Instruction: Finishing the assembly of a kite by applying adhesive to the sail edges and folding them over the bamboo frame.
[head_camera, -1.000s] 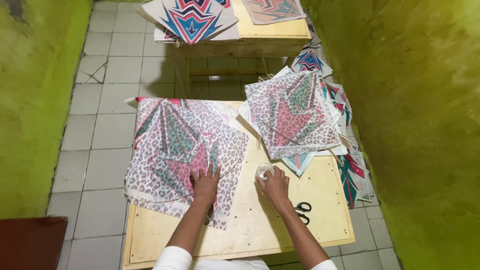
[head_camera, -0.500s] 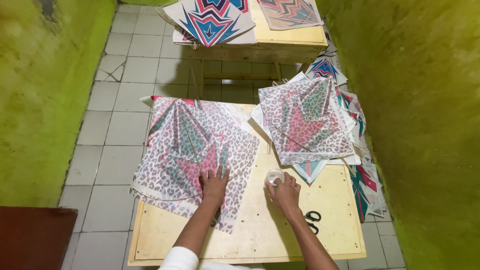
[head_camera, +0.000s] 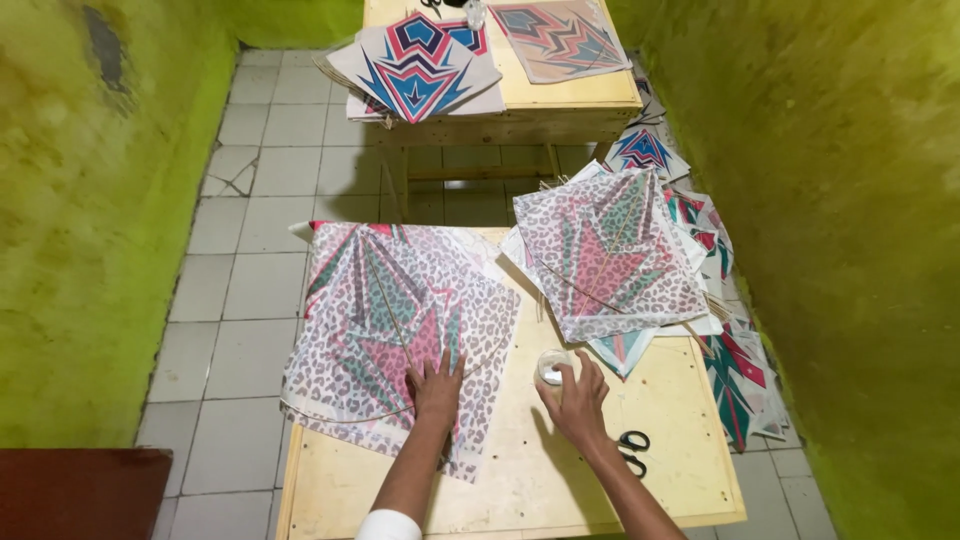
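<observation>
Right hand (head_camera: 575, 398) shifted, leopard-print kite (head_camera: 400, 325) flat

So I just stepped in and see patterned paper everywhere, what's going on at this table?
A person is working on paper kites at a pale wooden table. The left hand presses flat on a leopard-print diamond kite with pink and teal shapes, which has thin sticks across it. The right hand rests on a small round white container. Black-handled scissors lie beside that wrist. A stack of similar kites sits at the table's far right corner.
</observation>
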